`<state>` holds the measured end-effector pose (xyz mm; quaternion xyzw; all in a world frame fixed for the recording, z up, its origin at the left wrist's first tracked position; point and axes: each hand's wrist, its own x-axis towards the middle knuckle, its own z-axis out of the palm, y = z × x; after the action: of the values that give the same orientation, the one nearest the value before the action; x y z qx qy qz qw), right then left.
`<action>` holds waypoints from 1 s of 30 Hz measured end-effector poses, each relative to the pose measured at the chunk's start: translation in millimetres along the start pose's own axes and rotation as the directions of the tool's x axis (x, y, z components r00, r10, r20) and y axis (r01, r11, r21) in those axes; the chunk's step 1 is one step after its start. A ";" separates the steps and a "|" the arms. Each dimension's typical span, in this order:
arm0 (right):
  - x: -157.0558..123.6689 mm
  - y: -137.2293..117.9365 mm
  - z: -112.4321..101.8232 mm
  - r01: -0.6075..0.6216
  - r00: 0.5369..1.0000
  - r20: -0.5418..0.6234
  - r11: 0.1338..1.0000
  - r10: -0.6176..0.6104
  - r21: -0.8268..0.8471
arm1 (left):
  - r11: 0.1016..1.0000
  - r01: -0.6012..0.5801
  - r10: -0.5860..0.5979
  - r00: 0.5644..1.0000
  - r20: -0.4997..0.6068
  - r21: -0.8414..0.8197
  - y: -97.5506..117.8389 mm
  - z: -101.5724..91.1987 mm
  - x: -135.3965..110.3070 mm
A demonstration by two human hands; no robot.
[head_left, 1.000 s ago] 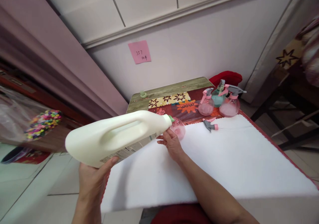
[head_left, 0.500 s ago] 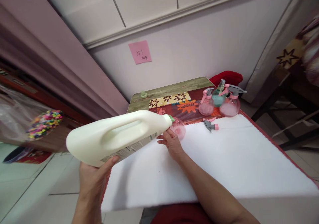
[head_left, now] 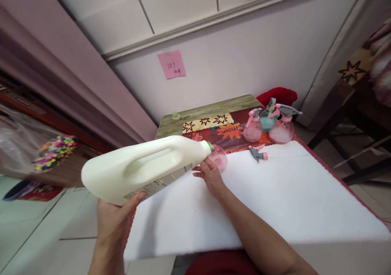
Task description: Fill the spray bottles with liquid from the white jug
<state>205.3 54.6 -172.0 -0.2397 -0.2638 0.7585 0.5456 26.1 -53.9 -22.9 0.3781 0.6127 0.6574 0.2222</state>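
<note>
A large pale cream detergent jug [head_left: 106, 173] lies tilted in the air, its green spout [head_left: 210, 145] at the mouth of a round, translucent pink bottle [head_left: 219, 161]. My left hand [head_left: 117, 216] grips the jug from below at its broad base, thumb along the label. At the neck end, my right hand [head_left: 210, 177] holds the jug with thumb and fingertips, close beside the pink bottle. Whether liquid is flowing is hidden by the spout. On the white cloth to the right lies a detached grey and pink spray head [head_left: 258, 154] with a thin tube.
Two pink spray bottles [head_left: 253, 130] and a teal spray bottle [head_left: 269, 120] stand at the table's back right. A green cap [head_left: 176, 116] sits at the back left. White cloth [head_left: 275, 201] covers the table's front. A pink note [head_left: 172, 64] is on the wall.
</note>
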 end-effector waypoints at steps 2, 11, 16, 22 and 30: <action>0.3 0.2 -0.4 -0.002 1.000 -0.001 1.000 0.002 -0.001 | 1.000 -0.001 0.001 1.000 0.003 0.008 0.6 0.3 0.0; 0.6 -0.1 -0.2 0.001 1.000 -0.006 1.000 -0.001 -0.002 | 0.999 0.002 -0.001 1.000 -0.011 0.048 1.2 1.0 -0.7; 0.9 0.2 -0.6 -0.007 1.000 -0.006 1.000 0.007 -0.002 | 0.999 -0.009 0.009 1.000 -0.003 0.040 0.7 0.5 -0.3; 1.4 1.0 -2.0 -0.011 1.000 0.001 1.000 0.011 -0.005 | 0.999 0.008 -0.007 1.000 -0.015 0.051 0.6 0.2 -1.5; 1.0 0.1 -0.7 -0.017 1.000 -0.013 1.000 0.017 0.001 | 0.999 0.001 0.000 1.000 -0.015 0.046 0.0 0.4 -1.2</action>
<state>205.4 55.7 -172.7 -0.2465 -0.2579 0.7616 0.5410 27.1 -54.6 -23.1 0.3779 0.6293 0.6461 0.2091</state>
